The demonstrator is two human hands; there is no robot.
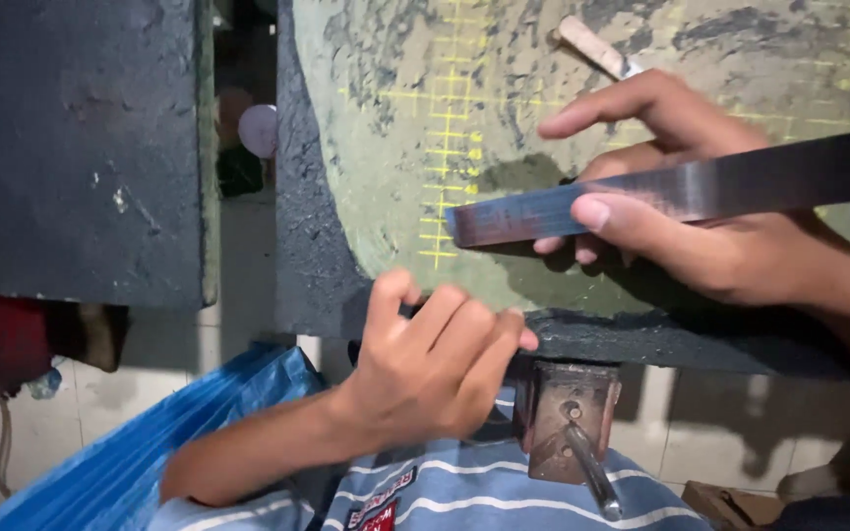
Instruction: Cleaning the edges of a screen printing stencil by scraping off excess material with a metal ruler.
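Our right hand [700,231] had thumb and fingers clamped on the long metal bar [681,189], held above the worn cutting mat [395,147]; our left hand [435,369], fingers curled together, rested at the table edge [317,275]; loosely pinched, the bar risked tipping downward

My right hand [700,226] holds a long flat steel ruler [681,192], dark and sheened, tilted slightly above the worn green cutting mat [395,197] with yellow grid marks, while my left hand [435,359] curls its fingers against the mat's near edge.
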